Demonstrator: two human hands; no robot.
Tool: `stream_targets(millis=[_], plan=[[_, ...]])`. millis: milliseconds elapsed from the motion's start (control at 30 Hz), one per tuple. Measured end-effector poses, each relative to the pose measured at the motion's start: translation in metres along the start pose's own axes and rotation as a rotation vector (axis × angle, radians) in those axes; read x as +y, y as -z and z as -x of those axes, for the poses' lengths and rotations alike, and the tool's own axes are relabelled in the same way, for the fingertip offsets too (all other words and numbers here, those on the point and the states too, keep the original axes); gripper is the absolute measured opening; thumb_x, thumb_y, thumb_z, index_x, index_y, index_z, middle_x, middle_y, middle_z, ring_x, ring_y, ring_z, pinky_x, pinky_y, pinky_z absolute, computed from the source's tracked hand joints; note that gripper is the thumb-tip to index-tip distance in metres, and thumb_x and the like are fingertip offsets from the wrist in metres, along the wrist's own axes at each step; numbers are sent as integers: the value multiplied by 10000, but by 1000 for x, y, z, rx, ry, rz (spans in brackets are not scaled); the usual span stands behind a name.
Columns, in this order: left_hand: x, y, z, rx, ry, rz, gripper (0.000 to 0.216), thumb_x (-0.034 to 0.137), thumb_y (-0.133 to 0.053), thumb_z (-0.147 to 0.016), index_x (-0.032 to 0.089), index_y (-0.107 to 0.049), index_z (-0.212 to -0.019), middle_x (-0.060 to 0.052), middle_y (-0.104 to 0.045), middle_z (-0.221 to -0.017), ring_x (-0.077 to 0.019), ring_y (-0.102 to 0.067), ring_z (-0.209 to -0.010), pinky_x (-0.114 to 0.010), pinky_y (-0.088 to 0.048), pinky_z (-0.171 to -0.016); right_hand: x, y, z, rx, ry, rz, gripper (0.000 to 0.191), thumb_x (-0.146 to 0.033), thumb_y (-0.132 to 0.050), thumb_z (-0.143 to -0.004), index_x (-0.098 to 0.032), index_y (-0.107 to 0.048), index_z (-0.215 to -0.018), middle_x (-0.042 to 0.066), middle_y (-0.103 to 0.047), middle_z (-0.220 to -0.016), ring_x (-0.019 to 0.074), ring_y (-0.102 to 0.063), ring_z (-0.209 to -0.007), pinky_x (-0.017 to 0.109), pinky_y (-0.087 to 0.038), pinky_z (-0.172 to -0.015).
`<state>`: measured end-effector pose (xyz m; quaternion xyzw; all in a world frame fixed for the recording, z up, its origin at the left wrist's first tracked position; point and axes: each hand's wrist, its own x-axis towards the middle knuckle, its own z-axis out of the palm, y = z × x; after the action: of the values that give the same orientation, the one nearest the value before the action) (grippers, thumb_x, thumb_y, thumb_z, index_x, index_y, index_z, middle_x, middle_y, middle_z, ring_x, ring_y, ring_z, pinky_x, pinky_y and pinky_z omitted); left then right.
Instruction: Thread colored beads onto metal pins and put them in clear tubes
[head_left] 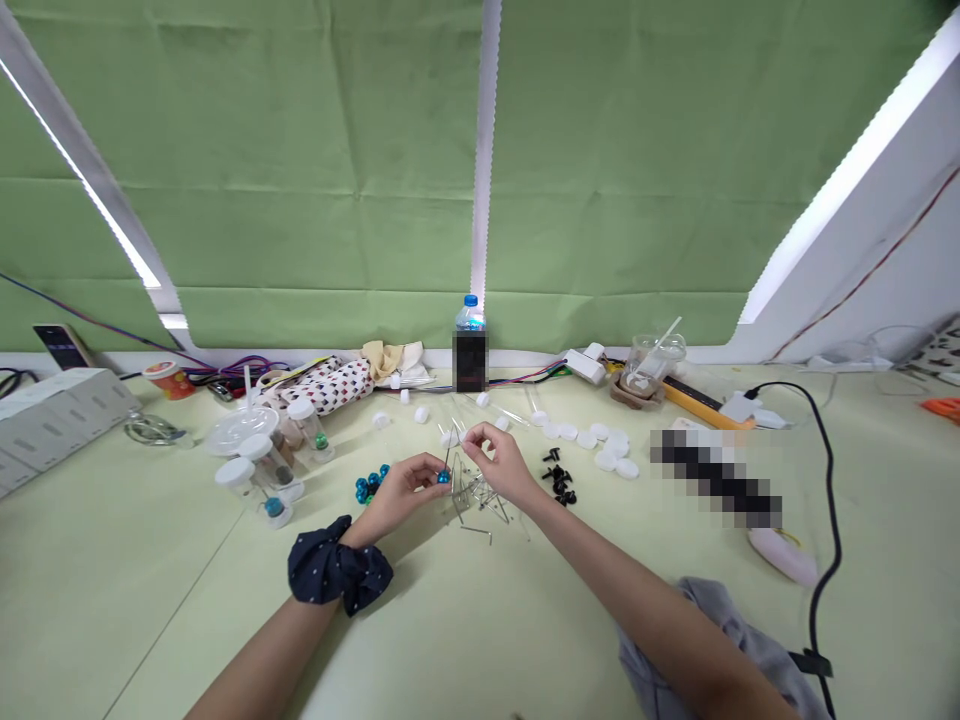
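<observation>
My left hand (pixel 401 490) pinches a small blue bead (pixel 443 477) with a thin metal pin rising from it. A dark scrunchie (pixel 339 575) is round that wrist. My right hand (pixel 501 462) is closed in a pinch on the top of the pin (pixel 449 452). Under both hands lies a loose pile of metal pins (pixel 474 500). More blue and green beads (pixel 371 483) sit just left of my left hand. Small black parts (pixel 559 480) lie right of my right hand.
Clear jars with white lids (pixel 259 460) stand at the left. White caps (pixel 604 445) are scattered at the right, a water bottle (pixel 470 345) stands at the back, and a black cable (pixel 829 500) runs down the right side. A grey cloth (pixel 720 620) lies near my right forearm.
</observation>
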<state>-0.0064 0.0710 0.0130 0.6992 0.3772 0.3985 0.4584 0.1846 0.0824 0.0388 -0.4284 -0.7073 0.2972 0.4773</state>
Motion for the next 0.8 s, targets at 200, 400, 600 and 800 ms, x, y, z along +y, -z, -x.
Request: stream_targets(millis=[200, 400, 600, 800], plan=[[2, -2, 0, -4, 20, 47, 264, 325, -687, -722, 152, -598, -901, -52, -650, -821, -149, -588, -711, -281, -467, -659, 1, 1, -1, -18, 16, 7, 76, -247, -523, -810, -181, -537, -776, 0, -584, -756, 135, -540, -728, 269, -394, -725], [5, -5, -1, -37, 52, 149, 263, 323, -687, -722, 156, -592, -902, -67, -657, -861, -167, -607, -760, -311, -493, -700, 3, 1, -1, -42, 32, 23, 62, -241, -525, -815, -190, -544, -785, -2, -587, -762, 137, -541, -738, 273, -393, -741], [3, -7, -1, -12, 72, 184, 277, 326, -701, -706, 155, -587, -890, -37, -635, -781, -136, -584, -642, -305, -503, -646, 1, 1, 0, -67, 32, 32, 67, -241, -530, -811, -188, -542, -771, -4, -589, -775, 132, -538, -737, 267, -390, -735], [-1, -5, -1, -20, 77, 220, 308, 317, -699, -713, 159, -597, -956, -54, -655, -856, -149, -606, -703, -304, -498, -681, 4, 3, -3, -68, 32, 20, 74, -246, -542, -812, -186, -550, -770, -13, -591, -757, 126, -537, -724, 259, -387, -726]])
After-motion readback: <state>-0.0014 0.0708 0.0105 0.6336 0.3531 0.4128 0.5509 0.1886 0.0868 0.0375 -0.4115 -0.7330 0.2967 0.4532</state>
